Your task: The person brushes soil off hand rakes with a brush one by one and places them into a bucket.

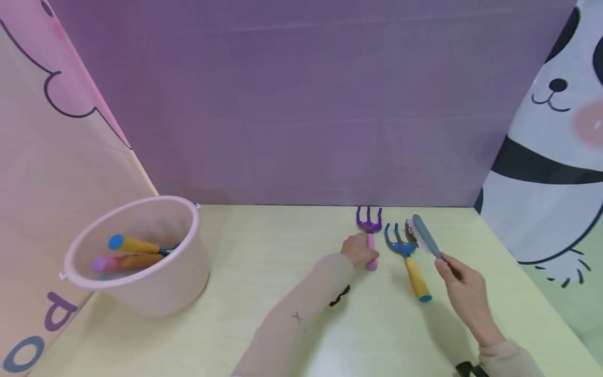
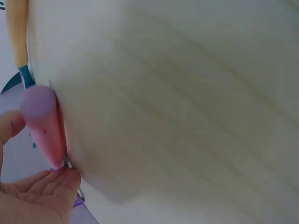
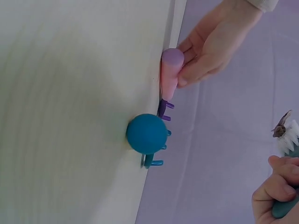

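My left hand (image 1: 359, 250) is at the pink handle of a small purple hand fork (image 1: 369, 225) lying on the table. Thumb and fingers sit on either side of that handle (image 2: 44, 126) in the left wrist view. My right hand (image 1: 466, 290) grips a grey-blue brush (image 1: 427, 238) by its handle, raised above the table, bristles facing left. A brown, dry-looking scrap (image 3: 280, 129) is by the bristles in the right wrist view. Between the hands lies a blue hand fork with a yellow handle (image 1: 416, 277); its blue end (image 3: 147, 134) faces the right wrist camera.
On the left of the pale table (image 1: 264, 235) stands a pink bucket (image 1: 174, 283). Inside are a yellow-handled tool (image 1: 141, 245), a pink-ended tool (image 1: 113, 263) and something teal, partly hidden. A purple wall (image 1: 306, 104) rises behind, with a panda picture (image 1: 556, 157) at right.
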A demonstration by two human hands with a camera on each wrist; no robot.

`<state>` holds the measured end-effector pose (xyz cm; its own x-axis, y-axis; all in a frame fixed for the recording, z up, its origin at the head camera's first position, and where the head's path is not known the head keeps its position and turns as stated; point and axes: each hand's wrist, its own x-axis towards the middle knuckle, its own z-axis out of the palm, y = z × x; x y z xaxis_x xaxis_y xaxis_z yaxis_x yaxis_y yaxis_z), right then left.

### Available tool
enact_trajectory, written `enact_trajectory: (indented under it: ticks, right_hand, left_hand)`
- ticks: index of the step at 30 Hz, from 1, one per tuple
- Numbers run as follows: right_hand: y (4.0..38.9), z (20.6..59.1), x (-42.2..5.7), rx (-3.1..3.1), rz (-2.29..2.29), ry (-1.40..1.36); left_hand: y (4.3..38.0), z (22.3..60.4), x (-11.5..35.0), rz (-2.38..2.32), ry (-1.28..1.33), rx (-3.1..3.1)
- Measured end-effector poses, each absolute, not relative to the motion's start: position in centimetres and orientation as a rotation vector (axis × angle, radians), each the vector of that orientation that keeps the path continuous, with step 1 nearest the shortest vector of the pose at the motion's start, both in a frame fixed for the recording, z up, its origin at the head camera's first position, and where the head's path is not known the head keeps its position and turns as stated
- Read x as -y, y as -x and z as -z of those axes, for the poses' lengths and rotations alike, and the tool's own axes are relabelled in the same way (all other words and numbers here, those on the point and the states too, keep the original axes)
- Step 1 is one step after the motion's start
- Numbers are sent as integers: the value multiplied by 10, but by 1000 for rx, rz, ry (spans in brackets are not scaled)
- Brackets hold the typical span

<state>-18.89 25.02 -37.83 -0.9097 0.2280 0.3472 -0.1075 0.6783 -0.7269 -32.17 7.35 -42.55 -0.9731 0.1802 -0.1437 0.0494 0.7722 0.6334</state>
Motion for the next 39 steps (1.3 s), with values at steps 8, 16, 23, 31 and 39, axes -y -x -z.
enact_trajectory:
  ticks: [8,16,23,31,39]
  right_hand:
    - [188,378,-251,2482,-1115,105]
    - [186,377,-248,2511,-1130,107]
    - [186,375,-248,2520,-1135,98]
    - [186,375,-247,2514,-1130,95]
    - [185,376,-250,2534,-1129,101]
  left_hand:
    - [330,437,-93,-768,-204,-2936]
    - [326,447,-102,-836,-69,-2938]
    - [327,446,-100,-1025,-16,-2939]
    - [331,443,-90,-1000,-55,-2960]
    - [337,446,-71,-1073,-75,-2962]
